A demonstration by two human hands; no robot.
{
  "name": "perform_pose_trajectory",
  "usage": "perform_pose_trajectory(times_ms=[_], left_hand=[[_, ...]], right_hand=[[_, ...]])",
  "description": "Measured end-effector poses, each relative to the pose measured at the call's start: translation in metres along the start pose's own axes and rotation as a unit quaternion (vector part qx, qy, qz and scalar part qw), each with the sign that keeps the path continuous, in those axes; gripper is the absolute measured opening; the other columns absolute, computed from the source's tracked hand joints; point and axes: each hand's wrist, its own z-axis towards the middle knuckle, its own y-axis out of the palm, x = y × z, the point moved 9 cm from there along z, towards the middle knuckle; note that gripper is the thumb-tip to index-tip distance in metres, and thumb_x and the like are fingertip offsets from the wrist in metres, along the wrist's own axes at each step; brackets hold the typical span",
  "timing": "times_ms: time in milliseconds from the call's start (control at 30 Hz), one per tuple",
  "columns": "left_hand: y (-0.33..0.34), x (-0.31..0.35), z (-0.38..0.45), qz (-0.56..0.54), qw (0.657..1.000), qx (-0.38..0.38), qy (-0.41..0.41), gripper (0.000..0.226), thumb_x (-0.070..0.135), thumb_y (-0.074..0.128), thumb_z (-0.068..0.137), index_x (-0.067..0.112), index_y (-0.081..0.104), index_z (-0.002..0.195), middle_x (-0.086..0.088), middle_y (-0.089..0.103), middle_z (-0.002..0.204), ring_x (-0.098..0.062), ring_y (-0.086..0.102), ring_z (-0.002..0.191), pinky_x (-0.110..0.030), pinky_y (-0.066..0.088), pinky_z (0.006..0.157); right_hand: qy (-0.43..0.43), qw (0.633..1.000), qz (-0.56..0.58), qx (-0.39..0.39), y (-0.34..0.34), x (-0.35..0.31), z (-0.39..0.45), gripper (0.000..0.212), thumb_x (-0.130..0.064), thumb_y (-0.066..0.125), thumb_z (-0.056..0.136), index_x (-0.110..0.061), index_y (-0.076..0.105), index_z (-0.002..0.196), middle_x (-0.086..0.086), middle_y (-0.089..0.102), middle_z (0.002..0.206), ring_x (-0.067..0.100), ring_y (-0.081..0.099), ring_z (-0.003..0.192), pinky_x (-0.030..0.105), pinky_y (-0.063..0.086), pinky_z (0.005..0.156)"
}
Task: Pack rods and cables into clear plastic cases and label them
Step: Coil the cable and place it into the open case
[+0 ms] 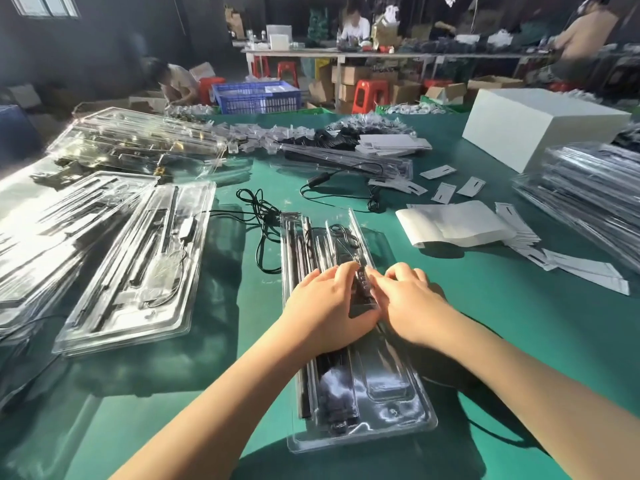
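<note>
A clear plastic case (394, 403) lies lengthwise on the green table in front of me, with black rods (304, 244) in its left slots and a black cable (341, 233) coiled in its far end. Both hands rest on the middle of this case. My left hand (325, 306) and my right hand (412, 303) pinch a small black controller (363, 289) between their fingertips, just above the case's centre slot. The controller's lower part is hidden by my fingers.
Filled clear cases (145, 265) lie at the left, and more are stacked at the far left and far right (588, 195). Loose black cables (263, 220) trail behind the case. White label cards (453, 223) and a white box (540, 126) sit to the right.
</note>
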Motion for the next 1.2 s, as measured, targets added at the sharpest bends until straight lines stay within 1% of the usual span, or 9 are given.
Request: perform_pose_trajectory(times_ms=[167,333,433,567,767,933,1000,1067,1200], left_hand=[[0.005,-0.004,0.002,0.026,0.999,-0.036,-0.001,0.068,0.074,0.033,0.087,0.039,0.025,0.145,0.014,0.043,0.147,-0.011,0.030,0.140,-0.036,0.020,0.117],[0.007,-0.017,0.020,0.087,0.986,-0.141,-0.011,0.065,0.069,0.027,0.092,0.040,0.022,0.149,0.016,0.024,0.156,-0.012,0.017,0.146,-0.044,0.011,0.120],[0.003,-0.004,0.025,0.130,0.980,-0.151,-0.020,0.051,0.054,0.034,0.097,0.027,0.041,0.139,0.007,0.051,0.140,-0.020,0.044,0.130,-0.044,0.029,0.113],[-0.008,0.026,0.040,0.189,0.979,-0.055,-0.047,0.029,0.033,0.038,0.101,0.011,0.057,0.100,0.002,0.062,0.080,-0.015,0.059,0.073,-0.028,0.051,0.070],[0.014,0.033,0.047,0.072,0.992,-0.017,-0.100,0.037,0.001,0.029,0.095,-0.002,0.046,0.128,-0.018,0.041,0.145,-0.031,0.032,0.138,-0.037,0.029,0.112],[0.009,0.023,0.051,0.007,0.997,-0.003,-0.073,0.043,-0.008,0.038,0.085,0.007,0.048,0.125,-0.013,0.068,0.100,-0.028,0.064,0.081,-0.039,0.056,0.068],[0.006,0.011,0.048,0.013,0.994,-0.007,-0.105,0.045,-0.004,0.043,0.083,0.013,0.054,0.124,-0.009,0.069,0.100,-0.028,0.065,0.082,-0.036,0.056,0.066],[0.004,0.001,0.046,0.000,0.992,-0.013,-0.123,0.048,0.000,0.047,0.080,0.017,0.058,0.124,-0.005,0.069,0.107,-0.026,0.065,0.091,-0.036,0.056,0.074],[-0.004,-0.008,0.043,-0.031,0.991,0.006,-0.130,0.046,0.009,0.048,0.081,0.025,0.061,0.122,0.004,0.067,0.116,-0.020,0.062,0.104,-0.027,0.049,0.079]], right_hand=[[-0.041,0.994,0.100,-0.018,-0.021,0.002,-0.009,0.054,-0.043,0.032,0.101,-0.040,0.014,0.152,-0.002,0.044,0.137,0.019,0.037,0.127,0.040,0.035,0.104],[-0.002,1.000,0.010,0.014,-0.049,0.048,-0.064,0.108,-0.095,0.032,0.056,-0.048,0.006,0.149,-0.012,0.035,0.142,0.015,0.037,0.131,0.036,0.034,0.107],[0.093,0.996,-0.004,0.008,-0.039,0.092,-0.092,0.105,-0.085,0.051,0.061,-0.037,0.022,0.149,-0.006,0.042,0.133,0.016,0.041,0.126,0.032,0.035,0.104],[0.072,0.992,0.104,0.021,-0.034,0.109,-0.104,0.038,-0.065,0.068,0.070,-0.049,0.055,0.101,-0.016,0.058,0.093,-0.004,0.052,0.079,0.014,0.038,0.069],[0.073,0.994,0.049,0.063,-0.048,0.099,-0.092,0.023,-0.051,0.060,0.087,-0.032,0.056,0.074,-0.017,0.063,0.075,0.002,0.056,0.062,0.023,0.044,0.059],[0.097,0.975,0.017,0.198,-0.088,0.077,-0.073,0.017,-0.045,0.051,0.095,-0.028,0.053,0.090,-0.008,0.059,0.073,0.025,0.056,0.070,0.032,0.044,0.059],[0.071,0.966,0.085,0.235,-0.098,0.064,-0.068,0.016,-0.041,0.057,0.092,-0.025,0.056,0.091,-0.007,0.060,0.070,0.026,0.057,0.069,0.033,0.046,0.062],[0.034,0.931,0.324,0.163,-0.087,0.056,-0.057,0.026,-0.047,0.066,0.085,-0.023,0.060,0.091,-0.002,0.064,0.068,0.022,0.059,0.062,0.033,0.048,0.063],[-0.011,0.692,0.712,-0.120,-0.044,0.023,-0.047,0.048,-0.052,0.046,0.092,-0.017,0.063,0.119,0.011,0.070,0.084,0.019,0.064,0.065,0.028,0.052,0.059]])
